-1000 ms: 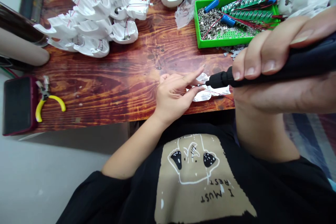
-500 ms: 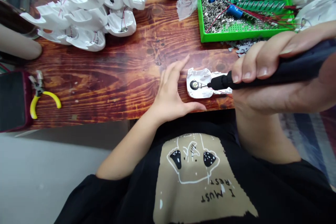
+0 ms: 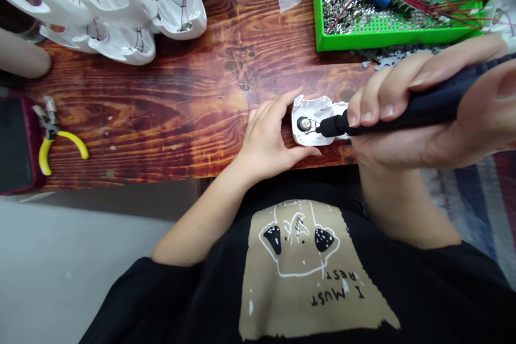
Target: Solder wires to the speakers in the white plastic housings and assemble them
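Note:
A white moulded plastic shell (image 3: 313, 110) lies on the wooden table, with a round metal contact (image 3: 305, 124) in a dark ring on its face. My left hand (image 3: 268, 137) cups its left edge, the fingertips and thumb touching it. My right hand (image 3: 403, 113) grips a black soldering iron (image 3: 429, 108) in a closed fist. The iron's ribbed black nose (image 3: 332, 126) points left, and its thin tip reaches the metal contact. My right fingers hide the shell's right end.
A green tray (image 3: 318, 16) of metal pieces, red wires and blue parts stands at the top right. White shells (image 3: 108, 11) are heaped at the top left. Yellow-handled pliers (image 3: 56, 142) and a dark phone (image 3: 16, 140) lie at the left.
The white shell now lies flat with its contact showing, and my left hand has moved from on top of it to its left edge. The iron's tip has come to the contact.

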`<state>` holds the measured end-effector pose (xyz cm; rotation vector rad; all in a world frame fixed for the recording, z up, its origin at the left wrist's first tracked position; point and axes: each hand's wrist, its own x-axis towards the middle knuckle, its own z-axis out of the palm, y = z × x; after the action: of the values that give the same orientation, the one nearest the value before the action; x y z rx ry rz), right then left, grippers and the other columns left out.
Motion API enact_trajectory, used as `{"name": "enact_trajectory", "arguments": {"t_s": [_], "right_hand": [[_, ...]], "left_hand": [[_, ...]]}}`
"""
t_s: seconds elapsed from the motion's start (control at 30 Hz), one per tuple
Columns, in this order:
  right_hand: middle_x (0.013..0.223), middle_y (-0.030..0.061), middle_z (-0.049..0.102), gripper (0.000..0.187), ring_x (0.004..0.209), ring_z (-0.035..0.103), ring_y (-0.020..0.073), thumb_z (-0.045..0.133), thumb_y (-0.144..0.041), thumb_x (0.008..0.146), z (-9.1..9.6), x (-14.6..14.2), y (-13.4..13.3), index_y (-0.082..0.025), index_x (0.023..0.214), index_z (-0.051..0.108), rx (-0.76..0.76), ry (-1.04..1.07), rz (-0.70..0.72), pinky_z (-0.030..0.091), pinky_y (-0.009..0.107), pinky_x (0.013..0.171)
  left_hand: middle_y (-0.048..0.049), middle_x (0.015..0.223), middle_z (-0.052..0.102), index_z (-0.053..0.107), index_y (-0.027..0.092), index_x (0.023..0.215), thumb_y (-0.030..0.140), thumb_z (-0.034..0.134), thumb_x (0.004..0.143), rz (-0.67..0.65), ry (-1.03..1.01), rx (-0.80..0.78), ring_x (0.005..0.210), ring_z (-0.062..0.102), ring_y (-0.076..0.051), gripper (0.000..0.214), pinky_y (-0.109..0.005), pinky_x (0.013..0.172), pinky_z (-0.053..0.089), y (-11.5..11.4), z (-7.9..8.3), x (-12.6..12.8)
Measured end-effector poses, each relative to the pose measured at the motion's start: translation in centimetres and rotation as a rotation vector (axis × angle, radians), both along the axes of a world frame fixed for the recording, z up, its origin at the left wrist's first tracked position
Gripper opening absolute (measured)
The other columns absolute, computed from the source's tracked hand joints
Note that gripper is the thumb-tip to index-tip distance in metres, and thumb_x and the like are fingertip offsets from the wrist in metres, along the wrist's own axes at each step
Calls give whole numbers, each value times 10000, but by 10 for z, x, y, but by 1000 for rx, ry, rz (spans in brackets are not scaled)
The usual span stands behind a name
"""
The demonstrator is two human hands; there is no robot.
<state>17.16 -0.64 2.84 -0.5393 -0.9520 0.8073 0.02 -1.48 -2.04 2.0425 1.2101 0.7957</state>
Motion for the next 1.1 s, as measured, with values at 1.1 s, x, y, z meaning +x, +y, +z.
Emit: {"name": "enact_trajectory", "arguments": {"t_s": [1.1], "right_hand": [[514, -61, 367, 390, 358, 352, 106, 546, -564, 940, 5, -10, -4, -232, 747, 611, -90, -54, -33, 328, 314, 318]], "left_hand": [[-113, 1356, 658, 516, 276, 1427, 747, 843, 590, 15, -43, 22, 1251, 621, -346, 1015, -487, 1099, 447, -2, -3, 2]]}}
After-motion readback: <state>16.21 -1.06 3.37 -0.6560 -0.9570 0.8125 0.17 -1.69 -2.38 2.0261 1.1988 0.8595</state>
